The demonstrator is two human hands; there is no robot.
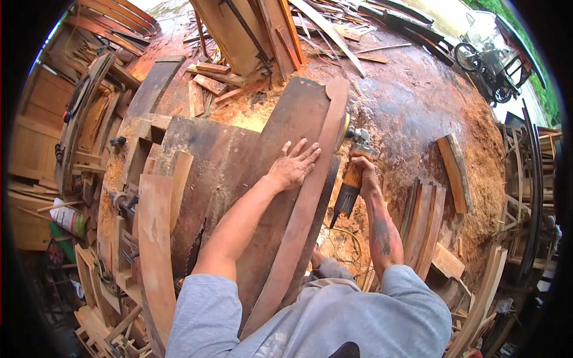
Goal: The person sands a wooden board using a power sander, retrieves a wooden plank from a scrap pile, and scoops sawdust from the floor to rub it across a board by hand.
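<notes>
A long reddish-brown board [298, 238] with a rounded far end lies on a dark wooden work surface [239, 161]. My left hand [293, 165] rests flat on it, fingers spread, pressing near its left edge. On the right, my right hand [364, 175] is wrapped round the body of an orange and black angle grinder [349, 190]. The grinder's yellow-edged disc [342, 132] stands on edge against the right side of the board. Its black handle end points down toward my body.
Curved wood pieces [425, 221] stand at the right, near a thick offcut [455, 173] on the sawdust-covered floor. More boards [156, 250] lie at the left. Scrap wood [209, 86] lies beyond the work surface. A motorbike [486, 62] is parked at the far right.
</notes>
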